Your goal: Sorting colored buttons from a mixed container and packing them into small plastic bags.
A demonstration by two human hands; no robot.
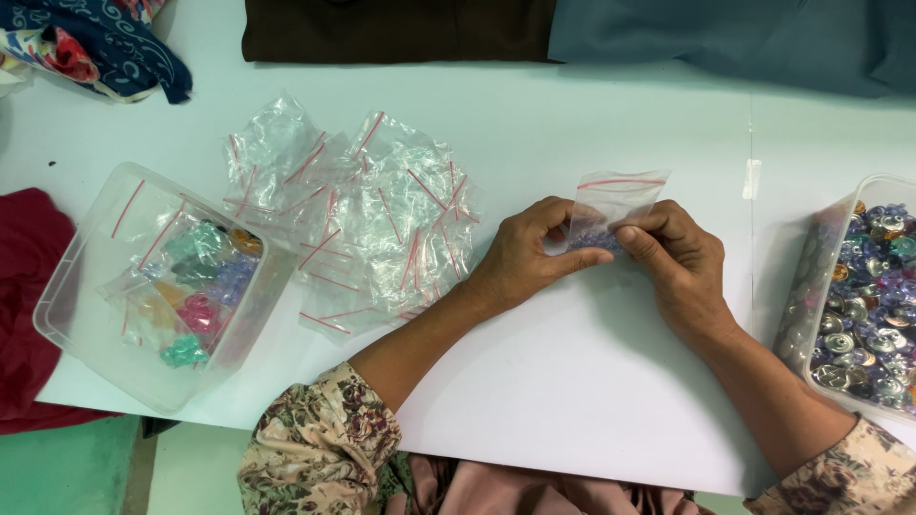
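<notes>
While your left hand (523, 256) and right hand (676, 256) meet on the white table (572, 381), both sets of fingers (637, 250) pinch the small clear zip bag with red seal strip (615, 202); it stands above them, blue beads between your thumbs, right of the crumpled empty-bag pile (367, 215).

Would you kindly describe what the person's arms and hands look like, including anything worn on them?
Both hands, left hand and right hand, are bare, with no gloves or visible rings. Each forearm is uncovered, ending in a pushed-up floral sleeve patterned in beige, dark red and green.
</notes>
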